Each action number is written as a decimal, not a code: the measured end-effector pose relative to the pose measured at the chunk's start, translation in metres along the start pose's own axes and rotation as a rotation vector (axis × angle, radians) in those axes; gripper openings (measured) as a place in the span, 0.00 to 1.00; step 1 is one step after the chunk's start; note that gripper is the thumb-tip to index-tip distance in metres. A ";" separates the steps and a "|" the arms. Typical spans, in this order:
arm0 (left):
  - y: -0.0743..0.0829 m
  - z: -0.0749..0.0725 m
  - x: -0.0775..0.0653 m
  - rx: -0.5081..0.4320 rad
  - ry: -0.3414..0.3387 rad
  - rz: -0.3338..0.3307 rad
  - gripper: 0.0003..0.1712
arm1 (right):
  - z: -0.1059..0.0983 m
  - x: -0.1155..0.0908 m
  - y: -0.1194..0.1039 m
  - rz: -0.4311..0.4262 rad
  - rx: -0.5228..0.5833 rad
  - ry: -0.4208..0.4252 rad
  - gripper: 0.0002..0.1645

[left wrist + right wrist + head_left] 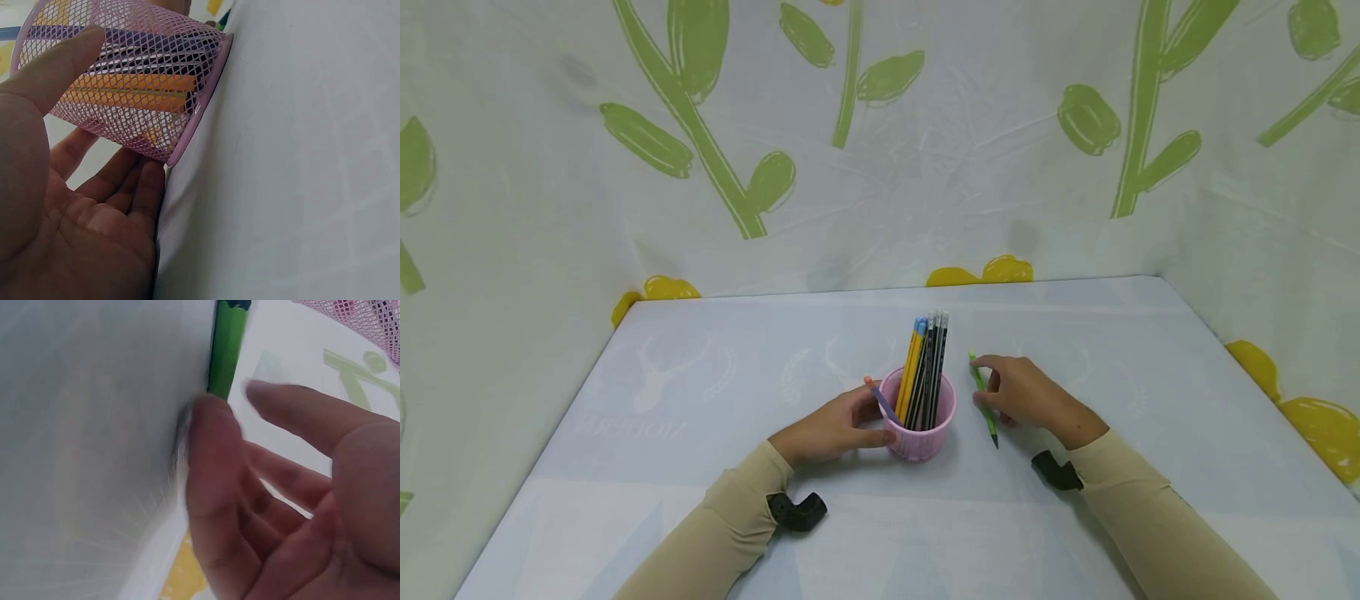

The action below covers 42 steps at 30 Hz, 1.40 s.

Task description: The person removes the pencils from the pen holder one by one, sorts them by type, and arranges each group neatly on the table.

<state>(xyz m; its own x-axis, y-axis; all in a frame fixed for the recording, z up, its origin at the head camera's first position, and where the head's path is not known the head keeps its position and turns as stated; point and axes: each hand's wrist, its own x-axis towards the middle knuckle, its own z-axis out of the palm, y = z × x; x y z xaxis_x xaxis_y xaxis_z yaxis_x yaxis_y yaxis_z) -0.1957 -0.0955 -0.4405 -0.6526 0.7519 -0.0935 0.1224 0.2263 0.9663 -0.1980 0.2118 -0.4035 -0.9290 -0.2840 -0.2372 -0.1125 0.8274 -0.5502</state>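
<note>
A pink mesh pencil cup (917, 446) stands upright on the table with several yellow pencils (910, 367) and black pencils (934, 367) inside. A purple pencil (883, 402) with an orange end leans over the cup's left rim. My left hand (838, 425) holds the cup's left side, thumb in front and fingers curved around the back; the left wrist view shows the mesh cup (144, 81) between them. To the cup's right, a green pencil (983, 390) lies on the table. My right hand (1022, 392) is over it, index finger by the pencil (226, 353), thumb apart from it.
The pale table (700, 517) bears faint deer-head and wreath prints. Behind it and at both sides hangs white cloth (970, 192) with green leaves and yellow shapes. A black device (797, 512) is on the left wrist and another black device (1057, 471) on the right.
</note>
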 end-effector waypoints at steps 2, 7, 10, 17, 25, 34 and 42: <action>0.000 0.000 0.000 0.003 -0.001 0.008 0.44 | -0.001 -0.001 0.000 -0.023 -0.011 0.044 0.29; 0.000 0.000 0.001 0.000 -0.008 0.014 0.42 | -0.002 -0.005 -0.006 -0.099 -0.019 0.203 0.17; 0.000 0.000 0.001 -0.001 -0.005 0.009 0.42 | -0.002 -0.009 -0.013 -0.158 0.000 0.334 0.10; -0.003 0.000 0.000 -0.005 -0.004 0.006 0.42 | -0.001 -0.021 -0.030 -0.361 0.135 0.632 0.04; -0.002 0.000 0.000 -0.006 -0.004 0.007 0.41 | 0.001 -0.035 -0.050 -0.448 0.222 0.624 0.05; -0.002 -0.001 -0.001 -0.012 0.001 -0.002 0.41 | 0.009 -0.042 -0.062 -0.554 0.270 0.644 0.05; -0.003 0.000 0.000 -0.023 -0.010 0.019 0.42 | 0.022 -0.047 -0.070 -0.564 0.284 0.609 0.07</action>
<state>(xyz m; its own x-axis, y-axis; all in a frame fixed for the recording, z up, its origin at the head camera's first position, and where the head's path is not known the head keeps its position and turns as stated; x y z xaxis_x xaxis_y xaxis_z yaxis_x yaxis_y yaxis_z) -0.1961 -0.0960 -0.4432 -0.6425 0.7624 -0.0770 0.1175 0.1974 0.9733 -0.1386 0.1564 -0.3712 -0.7971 -0.2394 0.5543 -0.5951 0.4669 -0.6541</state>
